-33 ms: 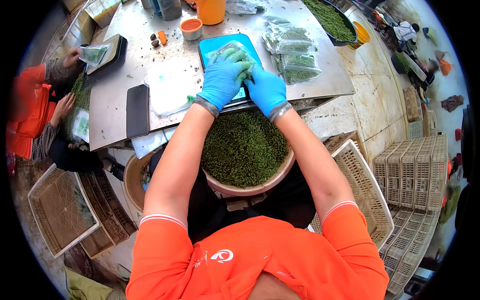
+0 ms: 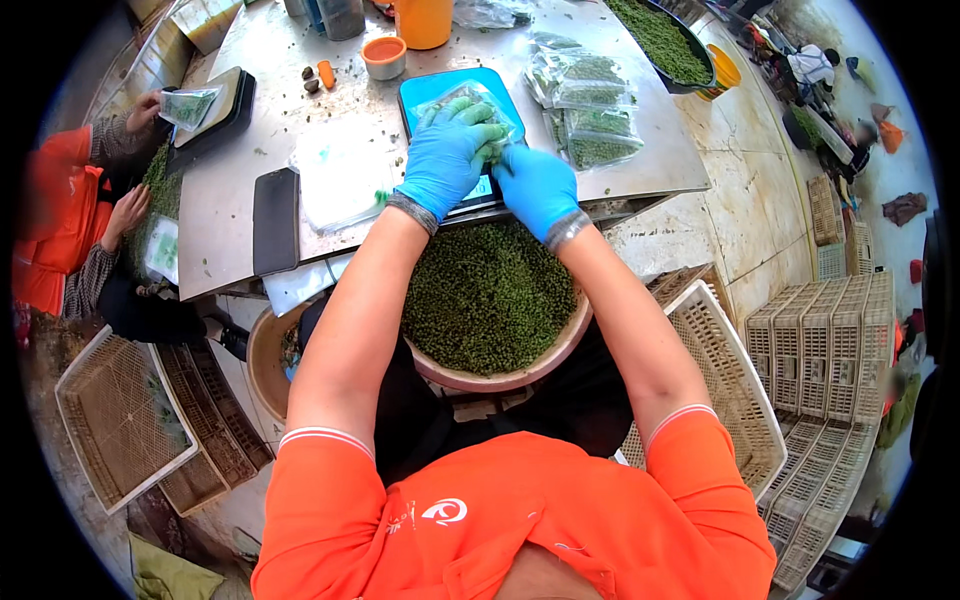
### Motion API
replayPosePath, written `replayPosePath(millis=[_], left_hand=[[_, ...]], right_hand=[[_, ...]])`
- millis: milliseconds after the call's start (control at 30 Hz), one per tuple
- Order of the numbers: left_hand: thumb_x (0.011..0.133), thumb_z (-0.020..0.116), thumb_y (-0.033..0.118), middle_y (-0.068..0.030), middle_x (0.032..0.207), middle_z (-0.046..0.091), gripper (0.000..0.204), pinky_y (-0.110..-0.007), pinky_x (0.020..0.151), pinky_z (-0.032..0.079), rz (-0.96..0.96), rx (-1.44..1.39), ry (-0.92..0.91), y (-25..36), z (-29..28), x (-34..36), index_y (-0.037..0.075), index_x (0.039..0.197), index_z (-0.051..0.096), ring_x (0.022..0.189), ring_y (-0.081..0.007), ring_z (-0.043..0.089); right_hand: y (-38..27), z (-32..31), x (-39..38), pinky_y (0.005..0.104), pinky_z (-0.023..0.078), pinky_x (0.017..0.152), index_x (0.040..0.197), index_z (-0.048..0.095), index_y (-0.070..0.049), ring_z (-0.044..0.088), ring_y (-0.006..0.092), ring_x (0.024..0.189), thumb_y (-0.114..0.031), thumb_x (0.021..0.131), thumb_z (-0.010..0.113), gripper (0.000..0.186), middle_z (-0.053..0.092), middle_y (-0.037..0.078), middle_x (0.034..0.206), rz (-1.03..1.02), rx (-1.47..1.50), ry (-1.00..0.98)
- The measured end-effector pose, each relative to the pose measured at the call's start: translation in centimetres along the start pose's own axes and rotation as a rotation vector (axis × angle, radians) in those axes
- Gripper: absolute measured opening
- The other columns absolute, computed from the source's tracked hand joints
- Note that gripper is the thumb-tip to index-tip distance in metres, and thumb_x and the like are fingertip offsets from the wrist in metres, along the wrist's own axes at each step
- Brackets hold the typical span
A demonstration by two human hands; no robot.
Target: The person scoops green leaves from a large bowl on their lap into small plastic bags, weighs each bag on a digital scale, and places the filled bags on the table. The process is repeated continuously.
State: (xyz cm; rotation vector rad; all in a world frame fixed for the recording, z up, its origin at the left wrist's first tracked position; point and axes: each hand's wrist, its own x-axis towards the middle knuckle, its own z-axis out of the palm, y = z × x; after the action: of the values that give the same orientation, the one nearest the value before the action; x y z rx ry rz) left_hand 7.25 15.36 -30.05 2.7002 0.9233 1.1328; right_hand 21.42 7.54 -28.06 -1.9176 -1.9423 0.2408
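Note:
Blue gloves with green fingers cover both my hands. My left hand (image 2: 448,155) lies with fingers spread on a clear plastic bag (image 2: 500,108) of green contents, on a blue-topped scale (image 2: 415,92). My right hand (image 2: 537,188) is closed at the bag's lower right edge, apparently pinching it; its fingertips are partly hidden and slightly blurred. Below the table edge, between my forearms, stands a wide tub (image 2: 490,380) filled with small green peppercorn-like berries (image 2: 490,300). Right of the scale lie several filled clear bags (image 2: 590,95).
Left of my hands are flat empty bags (image 2: 340,190) and a dark phone-like slab (image 2: 276,222). An orange-filled bowl (image 2: 384,60) and orange container (image 2: 422,22) stand behind. At left, another person (image 2: 75,220) holds a bag over a second scale (image 2: 235,115). Crates (image 2: 820,345) stack at right.
My right hand has shifted slightly right and down along the bag's edge, away from my left fingers. My left hand stays in place on the bag.

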Motion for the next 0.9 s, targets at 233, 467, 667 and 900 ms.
replayPosePath(millis=[233,467,667,900], left_hand=[[0.069,0.062,0.003,-0.0134,0.127,0.057,0.052,-0.046,0.103,0.038,-0.018,-0.016,0.052,1.5,-2.4,0.4,0.014,0.119,0.062,0.121,-0.0334,0.049],[0.064,0.051,-0.004,-0.0191,0.131,0.054,0.065,-0.043,0.107,0.037,-0.163,-0.022,0.104,0.0,-4.2,-0.5,0.006,0.128,0.055,0.125,-0.0366,0.047],[0.067,0.05,-0.005,-0.019,0.13,0.054,0.058,-0.043,0.107,0.038,-0.169,-0.097,0.187,-0.3,-5.1,-0.6,0.006,0.123,0.059,0.124,-0.0365,0.048],[0.072,0.062,0.003,-0.0102,0.122,0.06,0.041,-0.041,0.099,0.043,-0.021,-0.026,0.037,1.0,-2.3,0.4,0.014,0.111,0.066,0.116,-0.0329,0.053]], right_hand=[[-0.8,-1.1,-8.8,0.0457,0.053,0.073,0.101,0.066,-0.009,0.066,0.0367,0.079,-0.013,0.079,0.06,0.024,0.067,0.019,0.083,-0.174,-0.083,-0.536],[0.2,-3.9,-1.8,0.0448,0.051,0.075,0.094,0.071,-0.013,0.065,0.0337,0.084,-0.029,0.086,0.061,0.02,0.068,0.015,0.087,0.118,-0.034,-0.004],[1.2,0.2,-3.7,0.0453,0.05,0.073,0.092,0.071,-0.012,0.065,0.0351,0.082,-0.034,0.087,0.061,0.025,0.068,0.016,0.086,0.177,0.301,0.263],[-1.0,0.6,1.6,0.044,0.051,0.069,0.094,0.067,-0.008,0.065,0.0362,0.077,-0.033,0.087,0.062,0.027,0.067,0.018,0.083,0.128,0.009,0.221]])
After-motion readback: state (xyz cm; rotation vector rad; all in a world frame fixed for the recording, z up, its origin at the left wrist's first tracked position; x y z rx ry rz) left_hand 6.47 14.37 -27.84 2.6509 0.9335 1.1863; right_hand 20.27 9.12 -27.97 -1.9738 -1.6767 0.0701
